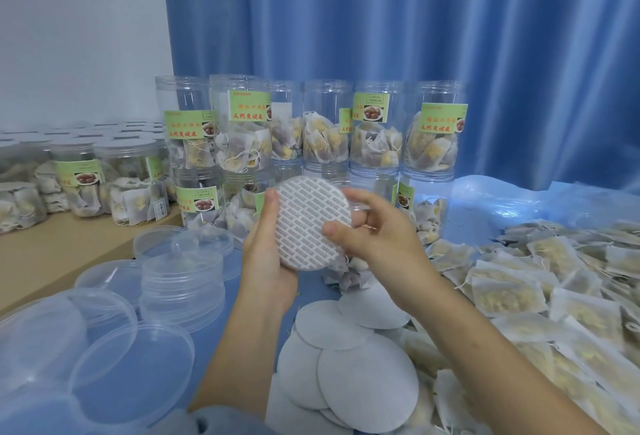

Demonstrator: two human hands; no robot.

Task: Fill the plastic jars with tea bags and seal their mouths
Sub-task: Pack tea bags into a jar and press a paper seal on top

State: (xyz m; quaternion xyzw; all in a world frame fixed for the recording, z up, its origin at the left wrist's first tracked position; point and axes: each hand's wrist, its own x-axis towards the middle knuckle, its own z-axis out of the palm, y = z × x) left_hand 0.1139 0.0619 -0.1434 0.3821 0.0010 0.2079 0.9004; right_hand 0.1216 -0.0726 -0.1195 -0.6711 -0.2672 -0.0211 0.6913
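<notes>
A round seal liner [310,223], white with fine grey print, is held up in the middle of the view. My left hand [266,254] grips its left and lower edge. My right hand [372,230] pinches its right edge, thumb on the printed face. Below lie several plain white seal discs [367,386]. Behind the liner stand two stacked rows of clear plastic jars [325,123] with green labels, open-mouthed and part filled with tea bags. Loose tea bags [519,289] cover the surface at the right.
Clear plastic lids [138,362] lie at the lower left, some stacked [181,279]. Capped filled jars [128,182] stand on a tan board at the left. A blue curtain [415,19] hangs behind. A clear plastic bag [512,202] lies at the right rear.
</notes>
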